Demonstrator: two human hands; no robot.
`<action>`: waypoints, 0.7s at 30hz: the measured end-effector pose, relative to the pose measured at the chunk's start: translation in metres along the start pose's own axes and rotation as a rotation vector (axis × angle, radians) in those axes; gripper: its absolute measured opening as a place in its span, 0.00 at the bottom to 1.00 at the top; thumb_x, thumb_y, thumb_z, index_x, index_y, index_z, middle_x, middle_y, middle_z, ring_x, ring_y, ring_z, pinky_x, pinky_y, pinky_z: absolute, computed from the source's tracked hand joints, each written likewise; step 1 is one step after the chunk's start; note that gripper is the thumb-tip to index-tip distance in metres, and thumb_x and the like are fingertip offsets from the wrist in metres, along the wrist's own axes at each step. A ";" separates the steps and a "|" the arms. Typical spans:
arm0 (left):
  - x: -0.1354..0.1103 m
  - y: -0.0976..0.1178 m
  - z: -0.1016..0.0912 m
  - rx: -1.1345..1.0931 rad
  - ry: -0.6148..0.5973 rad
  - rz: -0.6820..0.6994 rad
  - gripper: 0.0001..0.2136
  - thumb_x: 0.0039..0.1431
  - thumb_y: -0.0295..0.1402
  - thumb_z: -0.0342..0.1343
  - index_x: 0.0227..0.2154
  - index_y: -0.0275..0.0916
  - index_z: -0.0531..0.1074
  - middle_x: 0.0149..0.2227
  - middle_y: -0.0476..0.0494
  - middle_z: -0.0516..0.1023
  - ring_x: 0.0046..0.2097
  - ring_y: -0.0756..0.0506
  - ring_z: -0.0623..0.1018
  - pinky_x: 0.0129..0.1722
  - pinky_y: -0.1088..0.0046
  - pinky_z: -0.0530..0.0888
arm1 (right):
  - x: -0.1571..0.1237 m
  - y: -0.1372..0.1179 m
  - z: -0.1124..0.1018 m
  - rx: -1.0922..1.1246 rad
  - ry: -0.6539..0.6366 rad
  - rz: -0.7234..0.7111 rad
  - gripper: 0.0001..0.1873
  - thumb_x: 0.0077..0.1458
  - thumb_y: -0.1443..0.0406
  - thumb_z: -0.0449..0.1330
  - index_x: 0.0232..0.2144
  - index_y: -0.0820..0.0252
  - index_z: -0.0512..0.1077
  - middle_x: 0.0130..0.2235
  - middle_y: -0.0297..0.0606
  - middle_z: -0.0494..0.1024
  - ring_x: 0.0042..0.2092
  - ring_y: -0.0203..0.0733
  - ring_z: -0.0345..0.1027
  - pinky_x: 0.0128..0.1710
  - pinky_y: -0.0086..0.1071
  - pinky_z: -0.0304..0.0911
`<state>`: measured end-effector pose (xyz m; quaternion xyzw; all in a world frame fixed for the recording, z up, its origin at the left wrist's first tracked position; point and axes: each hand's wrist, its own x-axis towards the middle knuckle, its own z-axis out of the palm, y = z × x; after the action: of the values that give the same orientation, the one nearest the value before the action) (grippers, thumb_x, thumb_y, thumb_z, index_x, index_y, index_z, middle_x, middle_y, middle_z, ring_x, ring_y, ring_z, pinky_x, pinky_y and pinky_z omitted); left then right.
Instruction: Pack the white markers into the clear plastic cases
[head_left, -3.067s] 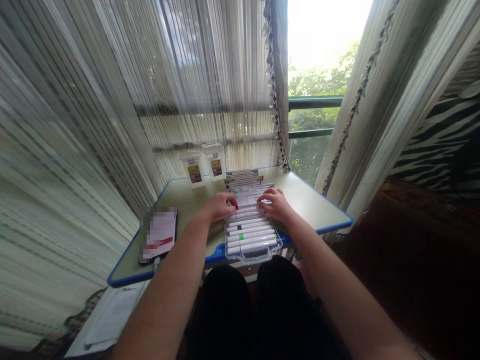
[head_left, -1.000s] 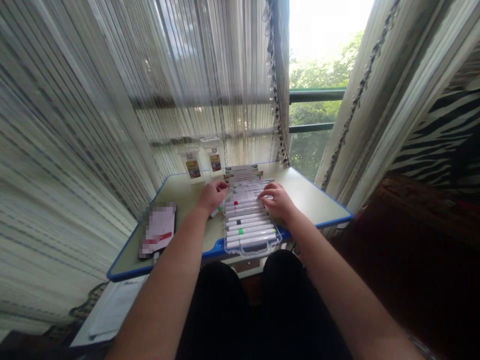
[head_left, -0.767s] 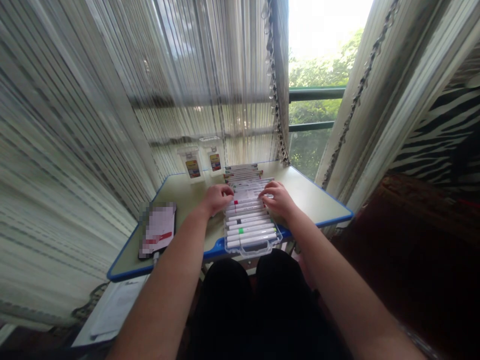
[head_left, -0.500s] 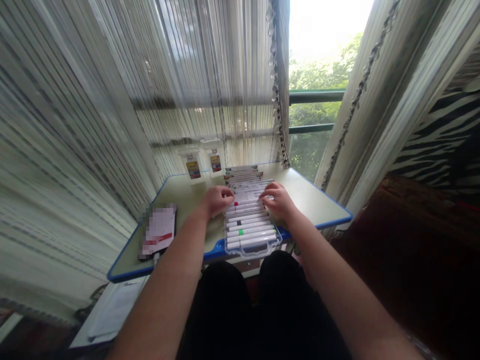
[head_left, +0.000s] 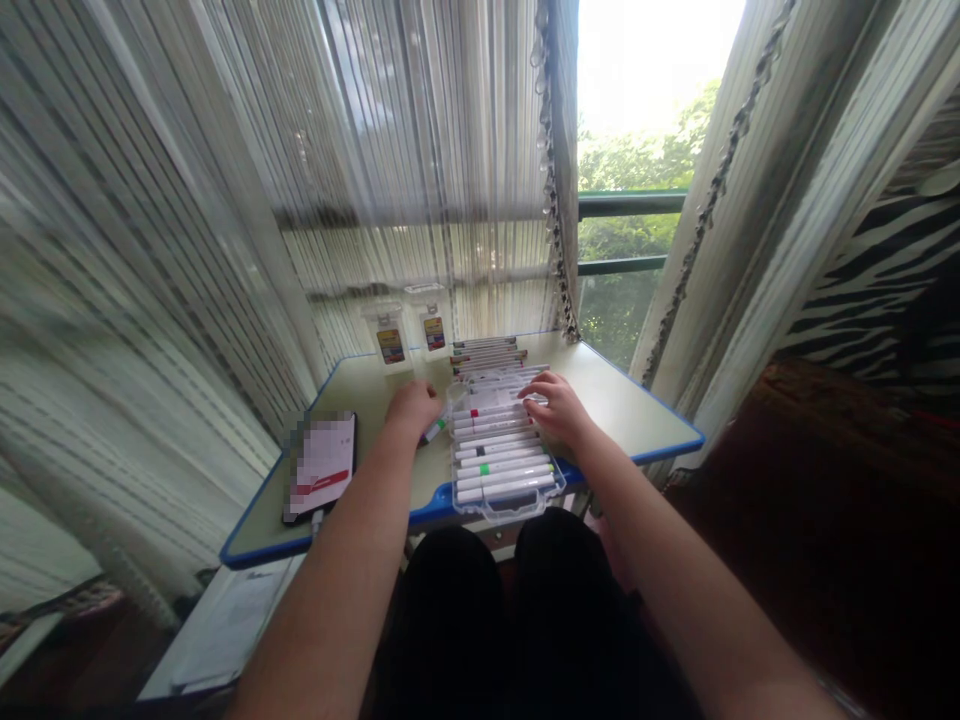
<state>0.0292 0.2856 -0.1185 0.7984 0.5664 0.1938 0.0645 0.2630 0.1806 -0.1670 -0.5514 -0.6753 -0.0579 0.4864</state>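
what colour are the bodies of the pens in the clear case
White; the pens show best in the head view.

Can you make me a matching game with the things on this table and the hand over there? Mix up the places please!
Things
1. Dark-edged flat tablet with a pale screen
2. Clear plastic case with a handle
3. Two clear plastic tubs with colourful labels
4. Bare right hand

Places
A. Beside the right ends of the long white markers
B. At the far side of the cream, blue-edged table, by the pale striped curtain
C. On the table's left side
D. Jutting over the table's near edge

Right pairs: 1-C, 2-D, 3-B, 4-A
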 end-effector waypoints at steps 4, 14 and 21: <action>0.002 -0.003 0.001 -0.025 0.000 0.014 0.08 0.45 0.29 0.55 0.30 0.38 0.77 0.36 0.36 0.80 0.39 0.39 0.78 0.37 0.69 0.71 | 0.000 -0.001 -0.001 0.007 0.002 0.000 0.10 0.47 0.70 0.58 0.28 0.55 0.79 0.34 0.38 0.73 0.42 0.44 0.66 0.49 0.41 0.62; 0.000 -0.011 0.002 0.072 -0.022 -0.167 0.09 0.45 0.23 0.55 0.32 0.33 0.74 0.38 0.24 0.77 0.42 0.31 0.77 0.37 0.60 0.69 | -0.001 0.001 0.002 0.009 -0.004 0.006 0.10 0.47 0.70 0.58 0.28 0.56 0.79 0.34 0.39 0.73 0.42 0.45 0.66 0.48 0.41 0.62; -0.001 -0.004 -0.004 -0.038 0.158 -0.040 0.14 0.50 0.23 0.50 0.39 0.32 0.75 0.42 0.26 0.77 0.43 0.35 0.77 0.39 0.63 0.70 | 0.000 -0.001 0.001 0.015 -0.004 0.017 0.09 0.47 0.70 0.58 0.27 0.56 0.79 0.34 0.38 0.73 0.41 0.44 0.66 0.49 0.41 0.61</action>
<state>0.0243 0.2855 -0.1165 0.7678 0.5817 0.2657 0.0385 0.2619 0.1807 -0.1677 -0.5536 -0.6719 -0.0476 0.4897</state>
